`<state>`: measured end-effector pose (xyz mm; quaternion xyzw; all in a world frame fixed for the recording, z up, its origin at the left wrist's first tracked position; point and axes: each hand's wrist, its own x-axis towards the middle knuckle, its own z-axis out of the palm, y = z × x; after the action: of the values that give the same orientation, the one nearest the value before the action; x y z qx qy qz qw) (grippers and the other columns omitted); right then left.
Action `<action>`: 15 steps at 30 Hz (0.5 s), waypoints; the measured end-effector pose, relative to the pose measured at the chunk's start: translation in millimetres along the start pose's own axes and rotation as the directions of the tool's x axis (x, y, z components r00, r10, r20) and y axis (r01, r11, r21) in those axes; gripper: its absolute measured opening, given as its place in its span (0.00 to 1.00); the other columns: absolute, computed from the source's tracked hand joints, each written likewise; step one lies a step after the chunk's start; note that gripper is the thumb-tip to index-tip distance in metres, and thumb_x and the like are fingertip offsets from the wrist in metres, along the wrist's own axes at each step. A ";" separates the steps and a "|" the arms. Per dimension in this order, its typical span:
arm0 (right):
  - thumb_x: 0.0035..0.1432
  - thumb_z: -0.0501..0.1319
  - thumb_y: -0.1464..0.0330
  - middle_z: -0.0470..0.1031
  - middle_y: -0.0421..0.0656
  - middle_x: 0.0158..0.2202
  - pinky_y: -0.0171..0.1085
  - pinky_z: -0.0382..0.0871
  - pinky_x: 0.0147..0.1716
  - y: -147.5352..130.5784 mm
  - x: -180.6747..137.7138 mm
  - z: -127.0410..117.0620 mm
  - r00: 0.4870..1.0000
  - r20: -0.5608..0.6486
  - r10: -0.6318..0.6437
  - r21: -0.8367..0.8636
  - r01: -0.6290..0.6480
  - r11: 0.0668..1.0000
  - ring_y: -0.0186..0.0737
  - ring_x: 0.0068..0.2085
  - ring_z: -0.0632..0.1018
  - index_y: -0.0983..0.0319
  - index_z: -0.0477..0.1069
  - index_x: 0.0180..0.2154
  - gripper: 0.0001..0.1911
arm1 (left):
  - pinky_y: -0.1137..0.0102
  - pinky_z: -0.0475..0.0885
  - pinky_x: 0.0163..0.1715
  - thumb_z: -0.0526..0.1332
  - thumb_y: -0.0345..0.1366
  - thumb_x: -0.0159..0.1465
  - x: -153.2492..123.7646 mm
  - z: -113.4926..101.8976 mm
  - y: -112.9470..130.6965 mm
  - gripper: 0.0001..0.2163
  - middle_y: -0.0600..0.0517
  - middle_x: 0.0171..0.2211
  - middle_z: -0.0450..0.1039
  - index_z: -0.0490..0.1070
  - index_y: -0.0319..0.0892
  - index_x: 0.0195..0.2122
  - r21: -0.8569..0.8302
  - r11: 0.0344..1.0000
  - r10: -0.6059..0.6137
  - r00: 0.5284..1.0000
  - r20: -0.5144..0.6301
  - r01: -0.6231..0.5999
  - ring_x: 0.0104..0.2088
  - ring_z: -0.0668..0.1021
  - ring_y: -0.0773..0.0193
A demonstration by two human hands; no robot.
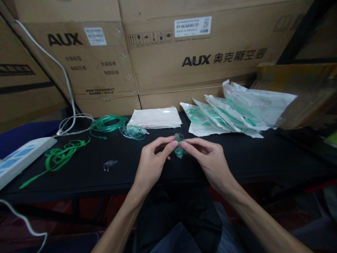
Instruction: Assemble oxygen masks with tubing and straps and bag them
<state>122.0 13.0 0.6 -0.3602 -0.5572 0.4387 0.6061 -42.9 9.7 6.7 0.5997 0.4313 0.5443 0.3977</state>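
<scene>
Both the left hand (pixel 151 163) and right hand (pixel 207 160) pinch 1 small translucent green plastic fitting (pixel 179 146) between fingertips, held just above the black table (pixel 237 154), near a coiled green tube (pixel 107 123).

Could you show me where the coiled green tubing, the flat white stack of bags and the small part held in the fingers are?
Coiled green plastic tubing (pixel 108 123), head view: on the coil's loop.
Flat white stack of bags (pixel 155 117), head view: top middle.
Small clear green plastic part (pixel 179 146), head view: its body between both hands' fingertips.
</scene>
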 end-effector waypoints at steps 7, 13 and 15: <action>0.56 0.70 0.69 0.82 0.41 0.30 0.39 0.68 0.33 5.2 -4.1 1.8 0.972 -0.094 -0.217 -0.273 0.184 0.944 0.40 0.33 0.77 0.60 0.83 0.32 0.02 | 0.77 0.74 0.25 0.70 0.43 0.62 -0.6 1.8 1.5 0.11 0.50 0.42 0.83 0.83 0.41 0.40 0.038 0.998 0.057 0.998 -0.029 -0.056 0.31 0.79 0.68; 0.58 0.68 0.74 0.82 0.41 0.31 0.37 0.64 0.29 5.3 -9.6 7.2 0.922 -0.117 -0.370 -0.410 0.295 0.863 0.37 0.31 0.73 0.61 0.82 0.33 0.04 | 0.78 0.75 0.22 0.70 0.41 0.62 -2.8 4.2 1.1 0.09 0.50 0.45 0.83 0.85 0.43 0.40 0.058 0.994 0.092 0.993 -0.068 -0.089 0.30 0.80 0.67; 0.58 0.68 0.73 0.82 0.42 0.32 0.37 0.63 0.27 5.7 -10.7 7.9 0.930 -0.125 -0.346 -0.392 0.274 0.878 0.35 0.29 0.72 0.62 0.82 0.34 0.03 | 0.78 0.76 0.22 0.70 0.41 0.62 -3.2 4.1 2.2 0.09 0.50 0.46 0.83 0.85 0.44 0.40 0.063 0.994 0.092 0.993 -0.071 -0.087 0.28 0.79 0.68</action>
<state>113.5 4.7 -7.5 -0.4132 -0.6193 0.1869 0.6410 -38.7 6.0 7.5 0.6094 0.4345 0.5704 0.3385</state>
